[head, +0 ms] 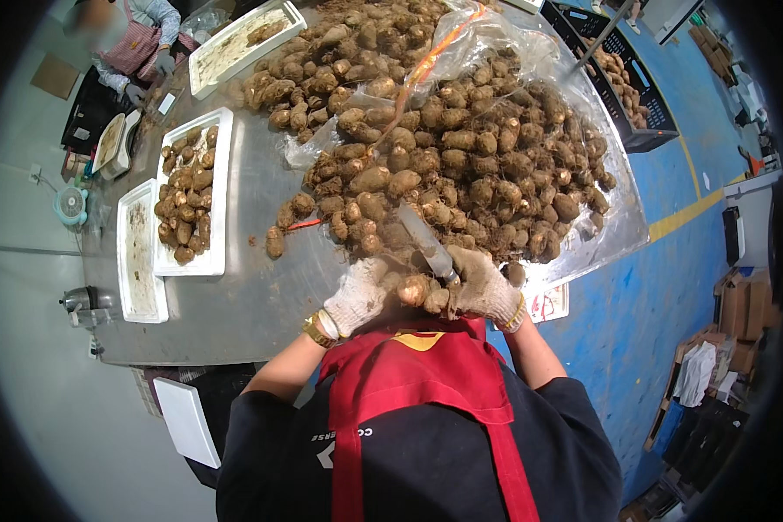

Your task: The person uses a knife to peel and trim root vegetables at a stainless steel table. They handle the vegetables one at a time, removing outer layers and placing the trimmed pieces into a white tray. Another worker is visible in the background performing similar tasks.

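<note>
My right hand, in a soiled knit work glove, is closed around the handle of a knife. The broad blade points up and left over the heap. My left hand, in a paler knit glove, has its fingers curled against a taro corm with a pale cut end; its fingertips are partly blurred. Another small corm lies between the hands, near the table's front edge. Just beyond the hands, a large heap of hairy brown taro corms covers the metal table.
A white foam tray holds several corms at left; soiled foam trays lie nearby. Clear plastic sheeting crosses the heap. A red-handled tool lies at its edge. A gloved co-worker works at far left. A black crate stands right.
</note>
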Demonstrator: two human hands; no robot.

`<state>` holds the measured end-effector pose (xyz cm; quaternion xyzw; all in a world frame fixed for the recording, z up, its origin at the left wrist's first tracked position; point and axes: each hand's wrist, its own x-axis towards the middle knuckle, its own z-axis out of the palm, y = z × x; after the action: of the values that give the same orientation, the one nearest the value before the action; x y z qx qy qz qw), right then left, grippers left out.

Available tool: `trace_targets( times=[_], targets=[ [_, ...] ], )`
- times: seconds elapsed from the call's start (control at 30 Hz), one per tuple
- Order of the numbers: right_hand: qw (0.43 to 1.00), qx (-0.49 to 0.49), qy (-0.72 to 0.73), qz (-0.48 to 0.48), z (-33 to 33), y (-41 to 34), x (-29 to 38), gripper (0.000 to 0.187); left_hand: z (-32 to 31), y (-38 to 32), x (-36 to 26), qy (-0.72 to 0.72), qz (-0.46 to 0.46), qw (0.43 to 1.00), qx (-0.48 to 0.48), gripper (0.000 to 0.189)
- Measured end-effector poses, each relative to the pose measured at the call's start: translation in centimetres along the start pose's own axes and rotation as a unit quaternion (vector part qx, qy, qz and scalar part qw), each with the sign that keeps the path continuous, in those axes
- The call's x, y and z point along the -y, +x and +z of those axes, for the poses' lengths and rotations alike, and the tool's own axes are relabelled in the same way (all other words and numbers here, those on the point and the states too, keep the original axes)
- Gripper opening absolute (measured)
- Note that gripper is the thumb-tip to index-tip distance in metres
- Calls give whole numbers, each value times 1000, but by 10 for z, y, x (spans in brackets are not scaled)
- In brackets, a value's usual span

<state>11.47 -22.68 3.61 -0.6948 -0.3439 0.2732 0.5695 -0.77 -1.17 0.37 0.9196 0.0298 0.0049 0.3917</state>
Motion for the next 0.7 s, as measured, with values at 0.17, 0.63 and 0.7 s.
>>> trace_targets(
  times=[0.17,0.63,0.7],
  targets=[
    [996,-28,-38,79,-3,3,10,47,-2,-2,-3,-305,-131,943,5,36],
    [967,-203,-147,47,17,17,-15,22,5,4,-32,-303,-97,948,25,52],
    [946,-216,-189,148,1,22,-20,21,12,-3,-37,-523,-92,847,6,46]
  ],
)
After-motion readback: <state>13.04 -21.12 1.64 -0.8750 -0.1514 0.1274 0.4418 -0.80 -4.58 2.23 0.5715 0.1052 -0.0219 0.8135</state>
